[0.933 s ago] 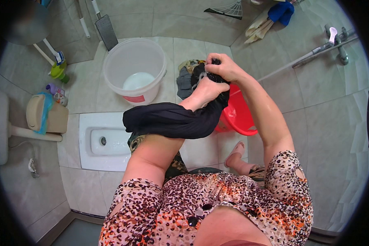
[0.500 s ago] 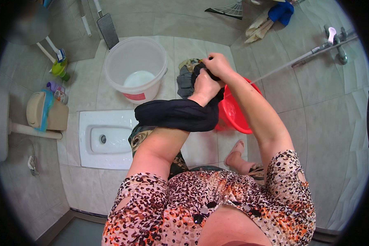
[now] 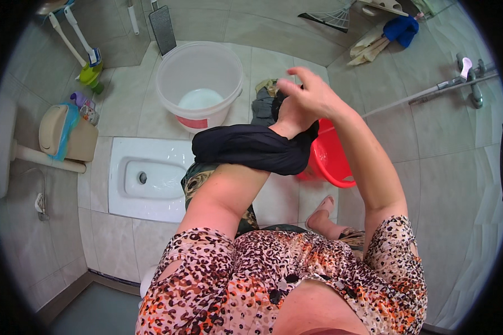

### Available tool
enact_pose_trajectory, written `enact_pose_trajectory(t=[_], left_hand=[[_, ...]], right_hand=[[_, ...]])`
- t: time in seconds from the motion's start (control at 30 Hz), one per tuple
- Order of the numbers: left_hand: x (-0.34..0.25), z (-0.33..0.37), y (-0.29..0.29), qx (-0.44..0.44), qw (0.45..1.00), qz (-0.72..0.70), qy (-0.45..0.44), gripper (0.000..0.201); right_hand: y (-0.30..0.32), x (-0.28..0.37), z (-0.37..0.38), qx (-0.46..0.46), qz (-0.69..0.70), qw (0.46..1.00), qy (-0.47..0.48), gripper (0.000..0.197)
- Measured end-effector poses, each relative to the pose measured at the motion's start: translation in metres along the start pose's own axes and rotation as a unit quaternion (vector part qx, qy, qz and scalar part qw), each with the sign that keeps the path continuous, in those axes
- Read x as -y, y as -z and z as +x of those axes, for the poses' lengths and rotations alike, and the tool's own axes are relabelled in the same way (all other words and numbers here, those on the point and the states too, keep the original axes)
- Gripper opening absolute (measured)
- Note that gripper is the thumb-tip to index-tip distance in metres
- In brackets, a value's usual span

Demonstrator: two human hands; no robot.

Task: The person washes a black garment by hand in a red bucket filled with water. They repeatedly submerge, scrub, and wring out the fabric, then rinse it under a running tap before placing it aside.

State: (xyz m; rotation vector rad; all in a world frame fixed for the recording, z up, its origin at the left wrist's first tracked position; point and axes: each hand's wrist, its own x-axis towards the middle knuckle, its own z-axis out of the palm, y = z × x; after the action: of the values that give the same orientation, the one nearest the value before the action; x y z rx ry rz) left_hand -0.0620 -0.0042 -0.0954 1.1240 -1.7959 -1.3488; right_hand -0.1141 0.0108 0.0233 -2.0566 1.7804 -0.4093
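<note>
A black garment is draped around my left forearm, with more of its dark cloth just beyond the wrist. My left hand is closed on that cloth, its fingers partly covered by the other hand. Over it is my right hand, thumb and fingers spread apart and holding nothing. Beneath and to the right stands a red basin, partly hidden by the garment and my right arm. Grey and patterned clothes lie in a heap on the floor behind my hands.
A white bucket with pale liquid stands at the far left of my hands. A squat toilet is set in the floor at left, beside a beige bin. Brushes hang on the left wall; a tap is on the right wall.
My right hand has let go of the black cloth, and its fingers have opened and lifted slightly. The left hand stays in the cloth. The whole view has shifted a little.
</note>
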Motion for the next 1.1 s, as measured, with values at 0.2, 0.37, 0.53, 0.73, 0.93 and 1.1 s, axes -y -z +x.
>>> enact_pose_trajectory(t=[0.2, 0.37, 0.53, 0.73, 0.93, 1.1], left_hand=[[-0.011, -0.008, 0.012, -0.07, 0.99, 0.048, 0.112, 0.086], [0.005, -0.004, 0.003, -0.134, 0.988, 0.006, 0.078, 0.078], [0.043, 0.023, 0.028, -0.226, 0.911, -0.307, 0.16, 0.066], [0.027, 0.04, 0.047, -0.338, 0.693, -0.613, 0.174, 0.027], [0.012, 0.038, 0.061, -0.204, 0.656, -0.724, 0.06, 0.032], [-0.04, 0.005, 0.053, -0.148, 0.735, -0.661, -0.044, 0.024]], right_hand=[[-0.022, 0.053, -0.073, 0.173, 0.025, 0.951, 0.254, 0.086], [-0.036, 0.051, -0.089, 0.061, 0.039, 0.966, 0.249, 0.057], [-0.009, 0.015, -0.097, -0.133, 0.066, 0.964, 0.222, 0.055], [0.008, -0.069, -0.05, -0.378, 0.417, 0.826, 0.02, 0.041], [-0.031, -0.131, -0.012, -0.361, 0.634, 0.665, -0.16, 0.027], [-0.042, -0.17, 0.008, -0.232, 0.68, 0.646, -0.26, 0.03]])
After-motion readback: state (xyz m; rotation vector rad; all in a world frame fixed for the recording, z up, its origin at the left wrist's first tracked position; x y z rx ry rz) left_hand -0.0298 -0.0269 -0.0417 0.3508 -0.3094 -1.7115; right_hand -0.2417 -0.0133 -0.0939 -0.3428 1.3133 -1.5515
